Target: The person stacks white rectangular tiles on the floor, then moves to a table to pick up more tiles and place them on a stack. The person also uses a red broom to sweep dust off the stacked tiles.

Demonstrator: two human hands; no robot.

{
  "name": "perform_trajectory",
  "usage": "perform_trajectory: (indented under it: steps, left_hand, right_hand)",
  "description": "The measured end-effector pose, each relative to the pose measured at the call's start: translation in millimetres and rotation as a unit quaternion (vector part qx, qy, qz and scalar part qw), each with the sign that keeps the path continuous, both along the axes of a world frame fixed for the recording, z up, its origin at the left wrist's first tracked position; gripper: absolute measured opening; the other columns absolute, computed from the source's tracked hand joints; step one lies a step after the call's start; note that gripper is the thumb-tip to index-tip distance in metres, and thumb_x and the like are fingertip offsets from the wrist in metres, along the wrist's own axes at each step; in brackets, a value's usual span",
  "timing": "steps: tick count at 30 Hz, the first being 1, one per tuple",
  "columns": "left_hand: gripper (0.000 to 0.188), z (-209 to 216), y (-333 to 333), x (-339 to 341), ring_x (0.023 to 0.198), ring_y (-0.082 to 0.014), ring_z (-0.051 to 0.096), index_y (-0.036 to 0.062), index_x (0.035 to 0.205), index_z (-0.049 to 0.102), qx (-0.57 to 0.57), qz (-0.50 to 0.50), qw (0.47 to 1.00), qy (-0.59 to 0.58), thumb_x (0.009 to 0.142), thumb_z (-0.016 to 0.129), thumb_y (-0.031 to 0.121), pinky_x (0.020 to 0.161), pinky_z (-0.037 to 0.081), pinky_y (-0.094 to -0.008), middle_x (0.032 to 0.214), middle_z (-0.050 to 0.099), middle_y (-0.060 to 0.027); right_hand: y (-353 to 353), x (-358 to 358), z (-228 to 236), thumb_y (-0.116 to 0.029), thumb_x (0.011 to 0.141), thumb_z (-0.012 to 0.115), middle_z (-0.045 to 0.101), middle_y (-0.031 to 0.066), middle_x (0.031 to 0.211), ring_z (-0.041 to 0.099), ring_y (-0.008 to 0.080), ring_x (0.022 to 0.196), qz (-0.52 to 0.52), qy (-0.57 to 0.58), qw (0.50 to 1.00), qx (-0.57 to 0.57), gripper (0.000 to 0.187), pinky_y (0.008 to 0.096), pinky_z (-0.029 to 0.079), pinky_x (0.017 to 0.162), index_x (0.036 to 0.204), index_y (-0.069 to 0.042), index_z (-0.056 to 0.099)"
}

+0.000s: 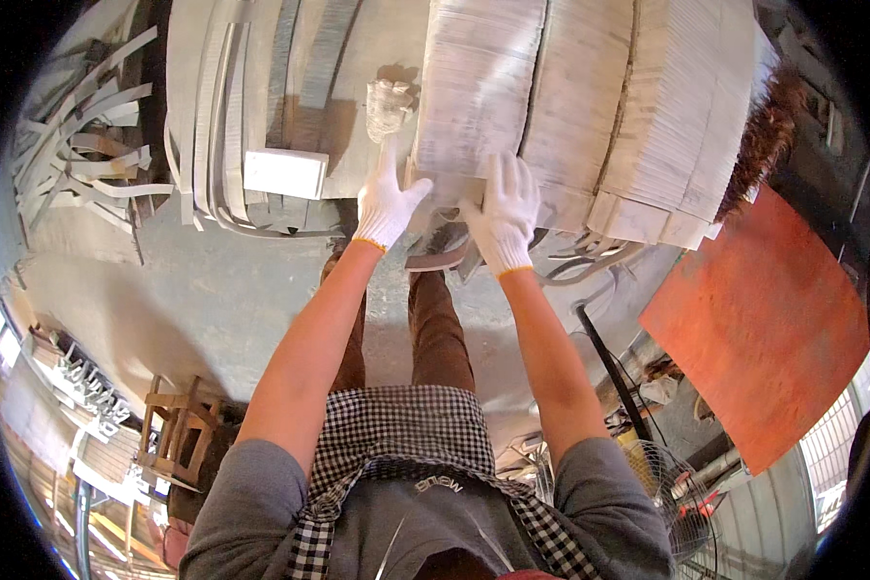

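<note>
Both my hands wear white knit gloves with yellow cuff edges. At the table's near edge, my left hand (387, 205) is open, fingers stretched forward and thumb apart. Just beyond its fingertips lies a crumpled white bundle (389, 108), its kind unclear. To the right, my right hand (506, 210) is open too, with its fingers flat against the near end of a row of tightly packed thin pale sheets (478, 82). More such rows (580, 101) stand beside it, reaching to the right. Neither hand holds anything that I can see.
Long curved strips (224, 126) and a white block (285, 174) lie on the table's left. Tangled strips (92, 159) hang at far left. Loose offcuts (440, 259) lie below the edge. An orange sheet (764, 324), wire-caged fan (662, 493) and wooden stool (179, 425) stand around.
</note>
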State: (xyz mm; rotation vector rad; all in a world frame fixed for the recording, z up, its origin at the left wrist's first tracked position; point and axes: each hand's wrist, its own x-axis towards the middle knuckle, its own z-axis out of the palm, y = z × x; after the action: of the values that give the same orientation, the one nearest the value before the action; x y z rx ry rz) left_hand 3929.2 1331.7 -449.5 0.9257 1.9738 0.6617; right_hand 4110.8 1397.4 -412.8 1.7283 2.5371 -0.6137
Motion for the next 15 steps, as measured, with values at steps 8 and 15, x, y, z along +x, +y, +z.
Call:
perform_trajectory:
  steps: [8, 15]
  left_hand:
    - [0.064, 19, -16, 85, 0.119, -0.028, 0.061, -0.0001, 0.144, 0.043, -0.119, 0.02, 0.955, -0.271, 0.091, 0.068, 0.026, 0.099, 0.049, -0.0369, 0.132, 0.059, -0.0242]
    - [0.061, 14, -10, 120, 0.113, -0.0262, 0.064, -0.0009, 0.139, 0.048, -0.139, -0.037, 0.954, -0.261, 0.09, 0.069, 0.029, 0.095, 0.05, -0.0353, 0.125, 0.064, -0.0214]
  right_hand:
    - [-74, 140, -73, -0.038, 0.095, 0.061, 0.053, 0.0084, 0.128, 0.054, 0.0269, 0.115, -0.684, 0.486, 0.466, -0.28, 0.047, 0.0457, 0.043, 0.099, 0.134, -0.014, 0.051]
    - [-33, 99, -65, -0.038, 0.098, 0.055, 0.056, 0.0081, 0.121, 0.051, 0.0264, 0.116, -0.655, 0.628, 0.315, -0.279, 0.037, 0.0436, 0.043, 0.1, 0.123, -0.012, 0.059]
